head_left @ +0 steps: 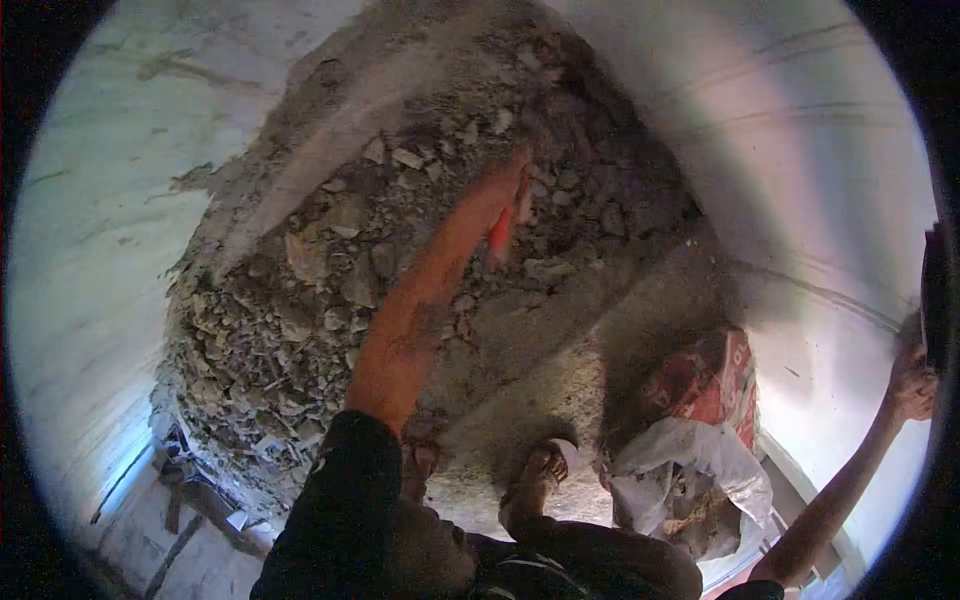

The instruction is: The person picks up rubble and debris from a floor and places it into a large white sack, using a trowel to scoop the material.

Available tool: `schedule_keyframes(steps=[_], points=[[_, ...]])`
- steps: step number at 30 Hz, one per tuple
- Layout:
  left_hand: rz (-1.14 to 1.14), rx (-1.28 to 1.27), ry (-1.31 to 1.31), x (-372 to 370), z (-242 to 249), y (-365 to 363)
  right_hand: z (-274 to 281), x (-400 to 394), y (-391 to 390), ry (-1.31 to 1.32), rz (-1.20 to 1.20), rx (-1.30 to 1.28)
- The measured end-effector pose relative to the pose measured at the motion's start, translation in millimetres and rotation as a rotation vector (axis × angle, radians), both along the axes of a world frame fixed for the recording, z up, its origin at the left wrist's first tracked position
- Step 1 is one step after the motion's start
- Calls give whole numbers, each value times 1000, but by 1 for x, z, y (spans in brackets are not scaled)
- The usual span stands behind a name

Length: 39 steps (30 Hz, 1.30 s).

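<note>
My left arm reaches forward over a heap of broken rubble point(345, 215). At its end my left hand point(517, 180) is low over the stones, its fingers smeared by motion. A small blurred red thing point(499, 232) shows against the underside of this hand; whether the fingers hold it, I cannot tell. Out at the far right, my right hand point(911, 385) is closed round the lower end of a dark, upright object point(936, 300), which the edge of the view cuts off.
Pale walls point(100, 230) flank the rubble on both sides. By my feet point(540, 485) lies a torn red and white sack point(700, 440) with rubble in its mouth. Dusty floor point(520, 390) lies ahead of my feet. Broken strips and scraps point(200, 510) are at lower left.
</note>
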State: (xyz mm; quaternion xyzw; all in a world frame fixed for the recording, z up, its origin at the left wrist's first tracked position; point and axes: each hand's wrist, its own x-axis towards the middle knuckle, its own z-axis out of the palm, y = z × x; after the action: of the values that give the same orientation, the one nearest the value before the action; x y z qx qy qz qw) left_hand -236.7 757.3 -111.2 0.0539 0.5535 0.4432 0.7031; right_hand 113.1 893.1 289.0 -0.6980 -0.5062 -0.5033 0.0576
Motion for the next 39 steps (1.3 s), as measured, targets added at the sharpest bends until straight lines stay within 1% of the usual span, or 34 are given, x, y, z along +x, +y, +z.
schedule_keyframes(steps=[1,2,3,5,6,7,8,9,10,11,12,14,15,16,18,20,21,23,25,26,27,29,30,32,33,35,37,39], points=[[-57,7,90,-12,1,-31,6,43,21,-347,451,113],[-122,16,180,-26,4,-64,9,64,31,-694,895,234],[-112,-18,216,-33,3,-95,8,62,31,-693,920,250],[-147,-92,439,-31,2,-142,7,64,31,-709,877,260],[-200,-134,620,-27,4,-160,2,67,30,-739,836,254],[-208,-145,616,-18,23,-171,-3,64,29,-710,844,262],[-55,-205,529,-7,57,-169,-4,59,27,-716,846,253],[98,-260,439,1,76,-162,-5,52,25,-678,850,254],[92,-262,431,3,75,-154,-7,50,23,-638,853,253],[-92,-178,599,1,72,-142,-17,64,28,-642,850,243],[-280,-88,765,-2,69,-125,-33,88,35,-601,505,242],[-362,37,618,-7,75,-58,-34,89,36,-547,151,249],[-225,35,592,3,100,-20,-20,59,27,-567,505,268],[-114,259,446,3,59,10,-13,44,22,-580,862,272],[-49,171,377,1,44,77,-13,51,24,-584,864,257],[-21,199,358,-12,3,95,-9,51,25,-595,868,247],[-2,224,350,-15,-14,90,-10,52,23,-606,856,228],[-139,33,337,-34,-18,55,-9,56,26,-606,825,235],[44,-93,335,-30,24,14,-5,64,31,-717,891,232],[175,-78,302,-34,11,-16,-8,40,20,-719,895,216],[310,-66,273,-39,0,-48,-13,37,21,-676,865,217],[304,-296,427,-40,26,-85,-14,45,25,-632,808,237],[312,-300,420,-34,23,-95,-15,43,24,-624,799,247],[498,-185,427,-16,20,-125,-15,48,26,-587,758,221],[487,-193,427,-9,26,-128,-19,49,24,-577,731,224],[324,-112,265,8,43,-111,-17,60,27,-559,663,226],[-151,-89,378,14,65,-75,-19,60,28,-557,632,236],[-147,-111,80,23,51,-37,-18,59,26,-563,638,250]])
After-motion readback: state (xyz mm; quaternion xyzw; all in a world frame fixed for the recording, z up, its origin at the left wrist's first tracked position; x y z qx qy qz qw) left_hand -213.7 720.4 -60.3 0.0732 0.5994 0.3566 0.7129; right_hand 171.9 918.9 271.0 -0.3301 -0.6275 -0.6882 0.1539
